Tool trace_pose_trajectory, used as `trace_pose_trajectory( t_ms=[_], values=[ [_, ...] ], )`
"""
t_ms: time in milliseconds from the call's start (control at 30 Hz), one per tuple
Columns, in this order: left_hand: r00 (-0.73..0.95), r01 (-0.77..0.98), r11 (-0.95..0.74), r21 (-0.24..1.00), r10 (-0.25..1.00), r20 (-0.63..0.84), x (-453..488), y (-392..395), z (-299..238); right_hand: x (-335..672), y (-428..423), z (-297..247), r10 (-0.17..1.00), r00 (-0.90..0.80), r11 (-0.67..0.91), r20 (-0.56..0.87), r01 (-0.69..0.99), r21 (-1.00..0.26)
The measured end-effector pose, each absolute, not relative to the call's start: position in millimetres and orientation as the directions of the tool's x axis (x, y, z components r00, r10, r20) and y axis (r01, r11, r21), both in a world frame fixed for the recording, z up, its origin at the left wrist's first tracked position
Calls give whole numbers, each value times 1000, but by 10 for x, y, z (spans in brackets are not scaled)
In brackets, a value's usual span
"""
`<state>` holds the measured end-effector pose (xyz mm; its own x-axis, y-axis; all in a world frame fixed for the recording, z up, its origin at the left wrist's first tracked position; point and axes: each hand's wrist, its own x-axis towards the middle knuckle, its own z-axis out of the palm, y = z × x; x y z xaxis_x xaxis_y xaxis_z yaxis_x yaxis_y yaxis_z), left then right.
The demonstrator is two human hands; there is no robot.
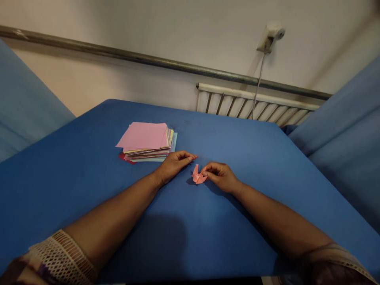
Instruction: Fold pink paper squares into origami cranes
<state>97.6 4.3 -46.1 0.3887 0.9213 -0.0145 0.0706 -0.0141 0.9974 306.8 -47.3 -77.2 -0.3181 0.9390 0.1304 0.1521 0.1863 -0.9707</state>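
Right hand (219,176): it is bent, thumb and fingertips brought together in a pinch, and between them it holds one edge of the folded paper.
Left hand (178,161): it lies low over the table, half curled, with the thumb near to the fingers; whether the tips meet, or have hold of something, cannot be told.
Folded paper (198,179): small, salmon-pink, with several pointed parts, one of them rising upward; it is located between the two hands, nearer to the right one, and its shadow falls on the table just beside it. Whether its underside touches the table is not clear.
Paper stack (145,136): it sits beyond the left hand and to its left, quite near; a pink sheet is on top, and yellow, light blue and red edges show below, not evenly aligned.
Table (237,150): its surface is plain blue.
Sleeves: the left one (63,253) ends in a pale openwork band; the right one is dark and partly cut by the frame.
Background: a metal pipe (148,59) crosses the wall (178,27), above a white radiator (237,103); blue curtains (350,134) hang at both sides.
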Motion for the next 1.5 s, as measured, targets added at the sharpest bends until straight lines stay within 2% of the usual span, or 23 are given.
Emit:
trace_pose_trajectory(
  t_ms=[100, 200, 367, 533, 900, 1233, 1500],
  values=[
    [386, 81, 3, 997, 922, -34, 960, 59, -473, 3135, -200, -669, 971, -164, 196, 173, 134, -971],
    [422, 128, -30, 991, 906, -28, 954, 68, -496, 3142, 311, -530, 972, -31, 233, 232, 250, -940],
    [473, 168, -107, 980, 881, 15, 956, 51, -543, 2968, 1253, -490, 973, 35, 206, 226, 301, -931],
    [478, 194, -110, 975, 878, 4, 946, 23, -535, 2790, 1708, -669, 982, 51, 152, 180, 342, -927],
    [478, 206, -119, 971, 879, 7, 947, 43, -546, 2800, 1845, -986, 970, 120, 144, 211, 415, -899],
    [487, 237, -147, 960, 873, 13, 948, 63, -569, 2758, 1784, -978, 954, 116, 172, 278, 546, -820],
    [481, 230, -137, 963, 876, 10, 948, 50, -536, 2765, 1757, -964, 956, 98, 176, 276, 562, -808]
  ],
)
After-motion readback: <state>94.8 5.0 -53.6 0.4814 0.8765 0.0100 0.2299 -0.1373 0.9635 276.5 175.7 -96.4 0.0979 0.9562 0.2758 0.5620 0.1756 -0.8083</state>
